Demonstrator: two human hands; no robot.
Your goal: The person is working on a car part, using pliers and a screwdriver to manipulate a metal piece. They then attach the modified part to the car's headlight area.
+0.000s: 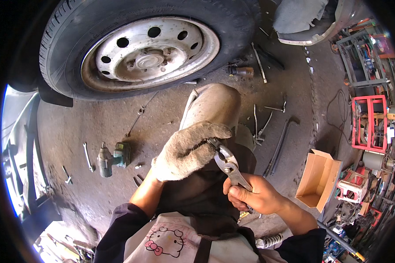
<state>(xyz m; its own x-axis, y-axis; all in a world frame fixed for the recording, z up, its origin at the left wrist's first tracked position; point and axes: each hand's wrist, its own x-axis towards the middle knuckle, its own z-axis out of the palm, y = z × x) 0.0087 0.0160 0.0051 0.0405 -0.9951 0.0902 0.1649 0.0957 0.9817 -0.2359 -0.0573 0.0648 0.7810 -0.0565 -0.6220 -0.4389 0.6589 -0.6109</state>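
Observation:
My left hand (184, 151) wears a dirty knitted glove. Its fingers are curled closed around a small dark piece, mostly hidden by the glove, at the jaws of a pair of slip-joint pliers (227, 164). My bare right hand (260, 193) is wrapped round the pliers' handles, with the metal jaws angled up and left to meet the glove. Both hands are over my lap, just nearer than my raised knee (217, 103).
A tyre on a steel wheel (151, 55) stands close beyond my knee. On the floor at left lie a cordless impact wrench (107, 160) and a spanner (87, 157). Pry bars (278, 147), an open cardboard box (319, 180) and a red metal frame (369, 123) are at right.

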